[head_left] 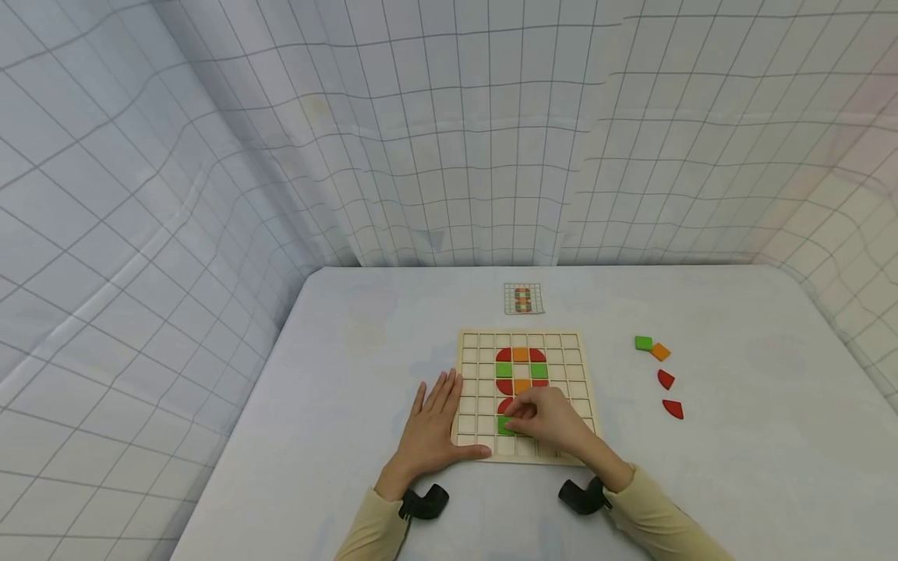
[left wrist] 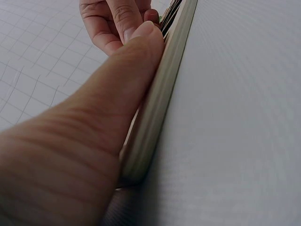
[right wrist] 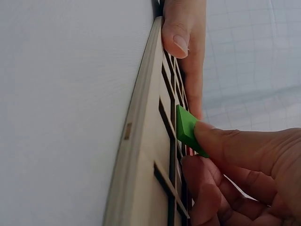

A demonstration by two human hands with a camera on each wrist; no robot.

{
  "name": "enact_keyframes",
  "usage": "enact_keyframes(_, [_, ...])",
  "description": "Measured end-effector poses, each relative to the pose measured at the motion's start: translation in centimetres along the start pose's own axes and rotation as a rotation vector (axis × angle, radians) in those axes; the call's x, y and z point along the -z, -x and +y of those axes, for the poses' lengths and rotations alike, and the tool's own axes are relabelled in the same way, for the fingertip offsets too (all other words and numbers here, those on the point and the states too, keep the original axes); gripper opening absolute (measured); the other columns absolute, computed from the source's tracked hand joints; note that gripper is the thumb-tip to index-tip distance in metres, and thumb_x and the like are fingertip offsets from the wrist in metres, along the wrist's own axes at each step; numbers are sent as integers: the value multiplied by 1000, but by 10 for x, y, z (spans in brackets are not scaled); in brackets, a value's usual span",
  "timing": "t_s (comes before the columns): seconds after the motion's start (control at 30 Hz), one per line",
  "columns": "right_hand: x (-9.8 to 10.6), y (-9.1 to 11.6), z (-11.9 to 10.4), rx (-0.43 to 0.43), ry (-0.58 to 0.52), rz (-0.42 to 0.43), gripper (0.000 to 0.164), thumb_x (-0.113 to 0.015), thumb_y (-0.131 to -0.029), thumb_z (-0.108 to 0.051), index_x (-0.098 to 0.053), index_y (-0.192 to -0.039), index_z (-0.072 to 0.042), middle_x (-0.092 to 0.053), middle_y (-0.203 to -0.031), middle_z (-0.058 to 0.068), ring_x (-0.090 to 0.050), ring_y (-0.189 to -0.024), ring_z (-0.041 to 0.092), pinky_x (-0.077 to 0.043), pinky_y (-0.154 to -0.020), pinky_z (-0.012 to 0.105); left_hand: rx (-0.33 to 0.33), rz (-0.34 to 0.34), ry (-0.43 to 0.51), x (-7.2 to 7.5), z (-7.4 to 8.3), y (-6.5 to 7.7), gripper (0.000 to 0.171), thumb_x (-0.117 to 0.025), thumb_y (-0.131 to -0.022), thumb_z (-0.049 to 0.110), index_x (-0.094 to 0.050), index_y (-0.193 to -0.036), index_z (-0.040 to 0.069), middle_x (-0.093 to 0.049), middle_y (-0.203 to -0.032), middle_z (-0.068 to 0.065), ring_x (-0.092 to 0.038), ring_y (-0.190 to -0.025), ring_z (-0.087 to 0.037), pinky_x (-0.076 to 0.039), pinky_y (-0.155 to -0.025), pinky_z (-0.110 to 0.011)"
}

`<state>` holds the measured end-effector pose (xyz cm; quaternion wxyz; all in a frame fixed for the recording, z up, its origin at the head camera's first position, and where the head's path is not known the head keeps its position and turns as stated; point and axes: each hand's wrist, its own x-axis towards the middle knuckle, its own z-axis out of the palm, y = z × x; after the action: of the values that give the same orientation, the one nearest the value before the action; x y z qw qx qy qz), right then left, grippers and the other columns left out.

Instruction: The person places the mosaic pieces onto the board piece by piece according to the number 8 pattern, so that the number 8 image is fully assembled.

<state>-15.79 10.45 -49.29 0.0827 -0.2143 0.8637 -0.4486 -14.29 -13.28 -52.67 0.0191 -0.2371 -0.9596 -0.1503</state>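
My left hand (head_left: 429, 436) lies with straight fingers along the left edge of a wooden grid board (head_left: 468, 372), its thumb over the near rim. Between thumb and fingers my right hand (head_left: 554, 421) pinches a green square tile (right wrist: 188, 129) at the board's lower middle. In the right wrist view the tile is tilted against the grid. Just above it in the head view is a red quarter-round tile (head_left: 505, 405), partly covered by the fingers. Farther up the board, red quarter-rounds, green squares and orange squares form a ring around one bare cell (head_left: 521, 371).
A small printed pattern card (head_left: 523, 299) lies beyond the board. To the right are a loose green tile (head_left: 643, 343), an orange tile (head_left: 661, 352) touching it, and two red quarter-rounds (head_left: 673, 409). Gridded white curtains (head_left: 456, 156) surround the white table (head_left: 337, 374).
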Motion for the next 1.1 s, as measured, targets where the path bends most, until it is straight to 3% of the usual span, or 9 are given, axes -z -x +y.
enact_keyframes(0.83, [-4, -1, 0, 22, 105, 34, 8, -79, -77, -10, -72, -76, -13, -57, -66, -13, -49, -57, 4, -44, -51, 22, 17, -19, 3, 1, 1, 0, 117, -56, -72, 77, -12, -152, 3, -9, -157, -10, -3, -143, -22, 1, -112, -47])
enact_keyframes(1.1, [8, 12, 0, -16, 131, 74, 5, -75, -83, -19, -72, -79, -19, -56, -67, -15, -49, -62, 6, -44, -56, 23, 10, -7, 20, 1, 1, 0, 117, -57, -72, 77, -13, -151, 2, -10, -157, -10, -4, -143, -23, 0, -112, -47])
